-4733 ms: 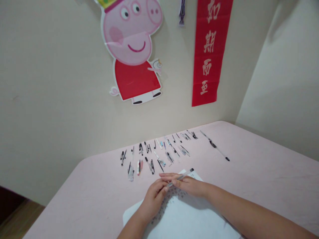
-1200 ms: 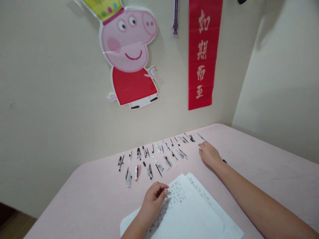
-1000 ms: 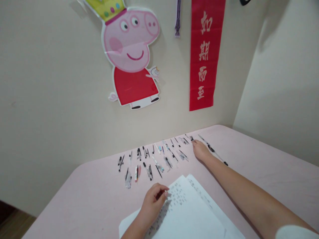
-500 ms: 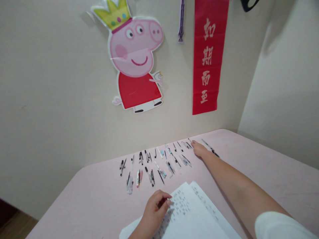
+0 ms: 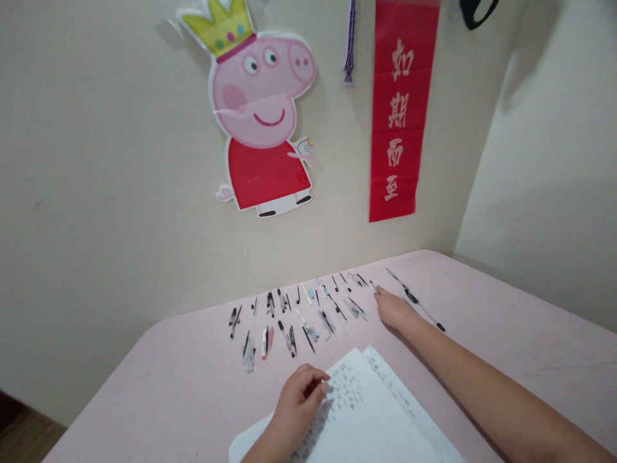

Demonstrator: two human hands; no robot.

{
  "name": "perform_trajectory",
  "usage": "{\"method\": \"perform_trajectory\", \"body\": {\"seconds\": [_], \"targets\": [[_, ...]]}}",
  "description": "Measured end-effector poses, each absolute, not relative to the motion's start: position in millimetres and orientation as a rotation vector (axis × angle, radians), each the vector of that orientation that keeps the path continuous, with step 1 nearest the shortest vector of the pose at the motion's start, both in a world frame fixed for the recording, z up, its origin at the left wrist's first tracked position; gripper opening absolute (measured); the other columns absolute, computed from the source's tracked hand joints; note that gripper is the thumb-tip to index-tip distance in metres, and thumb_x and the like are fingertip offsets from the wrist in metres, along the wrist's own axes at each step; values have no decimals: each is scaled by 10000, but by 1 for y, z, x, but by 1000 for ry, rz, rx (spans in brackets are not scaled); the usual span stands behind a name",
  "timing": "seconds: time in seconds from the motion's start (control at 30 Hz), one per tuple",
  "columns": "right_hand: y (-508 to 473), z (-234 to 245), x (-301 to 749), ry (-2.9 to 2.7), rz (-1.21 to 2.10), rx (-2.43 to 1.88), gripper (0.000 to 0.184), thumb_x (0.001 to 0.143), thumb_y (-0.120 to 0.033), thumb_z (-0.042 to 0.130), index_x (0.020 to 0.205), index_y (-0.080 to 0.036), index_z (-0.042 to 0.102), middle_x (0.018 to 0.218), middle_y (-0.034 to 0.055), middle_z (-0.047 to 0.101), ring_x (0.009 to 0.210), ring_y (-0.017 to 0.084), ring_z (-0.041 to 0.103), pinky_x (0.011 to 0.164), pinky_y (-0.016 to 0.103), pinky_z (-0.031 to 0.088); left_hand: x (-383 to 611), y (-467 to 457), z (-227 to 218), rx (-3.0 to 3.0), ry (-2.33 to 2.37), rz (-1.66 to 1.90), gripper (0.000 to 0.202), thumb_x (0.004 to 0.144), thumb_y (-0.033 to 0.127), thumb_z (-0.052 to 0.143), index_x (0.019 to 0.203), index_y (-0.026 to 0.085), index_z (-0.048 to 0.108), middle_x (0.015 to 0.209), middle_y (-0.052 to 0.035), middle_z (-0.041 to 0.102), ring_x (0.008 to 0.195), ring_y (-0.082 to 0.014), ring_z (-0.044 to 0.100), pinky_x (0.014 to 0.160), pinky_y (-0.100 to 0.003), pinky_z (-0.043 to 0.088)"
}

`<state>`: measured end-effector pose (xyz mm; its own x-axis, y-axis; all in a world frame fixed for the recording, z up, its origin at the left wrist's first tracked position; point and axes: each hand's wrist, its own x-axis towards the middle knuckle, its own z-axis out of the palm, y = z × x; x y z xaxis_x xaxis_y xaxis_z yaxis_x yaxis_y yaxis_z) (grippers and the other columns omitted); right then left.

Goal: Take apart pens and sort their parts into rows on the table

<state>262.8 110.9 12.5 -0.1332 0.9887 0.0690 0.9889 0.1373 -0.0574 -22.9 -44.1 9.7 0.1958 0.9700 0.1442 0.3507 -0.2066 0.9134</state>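
My right hand (image 5: 393, 310) reaches across the pink table (image 5: 506, 321) to the right end of two rows of small pen parts (image 5: 299, 312). Its fingers are pressed together, and a small dark pen part (image 5: 373, 283) shows at the fingertips. Just right of that hand lie two slim assembled pens (image 5: 415, 299), end to end. My left hand (image 5: 299, 393) rests with curled fingers on the upper left edge of white sheets of paper (image 5: 371, 418) covered in small writing. Thumb and fingers are pinched; what they hold is hidden.
The table stands in a corner, against a cream wall. On the wall hang a pink cartoon pig cut-out (image 5: 263, 109) and a red banner with gold characters (image 5: 398, 109). The table's left edge (image 5: 96, 405) drops to a wooden floor.
My right hand has drawn back slightly toward me from the far end of the back row. Earlier both hands held a pen over the paper; the left hand has stayed there.
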Motion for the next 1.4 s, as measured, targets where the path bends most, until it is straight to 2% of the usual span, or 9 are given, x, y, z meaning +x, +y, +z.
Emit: {"method": "perform_trajectory", "body": {"seconds": [0.23, 0.37, 0.47, 0.7, 0.87, 1.0, 1.1, 1.23, 1.4], "targets": [[73, 14, 258, -2319, -46, -1964, 407, 814, -27, 376, 1112, -53, 652, 1331, 211, 516, 1139, 239, 567, 958, 296, 399, -24, -43, 4, 1735, 1262, 999, 226, 780, 375, 615, 784, 170, 711, 714, -54, 598, 650, -155, 523, 605, -269, 384], [67, 17, 256, -2316, -92, -1898, 327, 850, -82, 401, 982, -85, 700, 1156, 184, 628, 1131, 241, 537, 978, 299, 362, -23, -43, 7, 1732, 1261, 1005, 237, 776, 390, 619, 770, 171, 708, 710, -52, 595, 644, -152, 520, 607, -271, 386], [65, 20, 256, -2284, -150, -1857, 267, 841, -98, 443, 901, -112, 703, 1015, 153, 664, 1045, 240, 554, 921, 294, 378, -23, -43, 9, 1732, 1256, 999, 242, 775, 397, 621, 773, 171, 708, 720, -58, 602, 662, -160, 531, 625, -279, 395], [65, 21, 258, -2210, -177, -1904, 289, 800, -97, 500, 1044, -120, 652, 1016, 137, 668, 1009, 243, 552, 899, 304, 359, -23, -44, 8, 1714, 1265, 1009, 221, 768, 376, 637, 770, 171, 720, 710, -53, 597, 646, -154, 519, 612, -268, 379], [64, 25, 255, -2232, -213, -1943, 277, 777, -67, 484, 992, -100, 655, 966, 157, 673, 972, 265, 558, 887, 332, 357, -22, -44, 12, 1674, 1242, 1035, 189, 751, 355, 664, 757, 181, 738, 704, -55, 607, 639, -153, 516, 604, -261, 375], [62, 28, 256, -2142, -189, -1901, 308, 775, -82, 481, 1034, -93, 648, 969, 150, 674, 983, 258, 555, 910, 335, 356, -21, -45, 14, 1619, 1235, 1062, 191, 718, 367, 694, 731, 183, 743, 683, -51, 603, 622, -147, 504, 590, -254, 374], [60, 26, 249, -2045, 12, -1749, 321, 780, -118, 484, 1059, -118, 642, 950, 114, 679, 974, 233, 565, 904, 320, 379, -21, -45, 14, 1609, 1228, 1080, 210, 714, 386, 695, 731, 182, 742, 680, -48, 601, 618, -144, 503, 586, -252, 375], [47, 23, 220, -1896, 563, -1396, 315, 743, -142, 505, 1036, -150, 621, 810, 35, 659, 822, 182, 607, 805, 303, 448, -21, -44, 9, 1570, 1211, 1085, 266, 716, 434, 697, 747, 173, 738, 697, -54, 605, 636, -143, 510, 587, -248, 381], [9, 24, 171, -1848, 1087, -1026, 304, 697, -148, 558, 999, -173, 570, 708, -25, 608, 699, 139, 595, 717, 282, 470, -22, -42, 1, 1347, 1086, 1078, 535, 696, 550, 692, 1069, 168, 673, 700, -27, 588, 593, -114, 487, 554, -230, 382]]}}
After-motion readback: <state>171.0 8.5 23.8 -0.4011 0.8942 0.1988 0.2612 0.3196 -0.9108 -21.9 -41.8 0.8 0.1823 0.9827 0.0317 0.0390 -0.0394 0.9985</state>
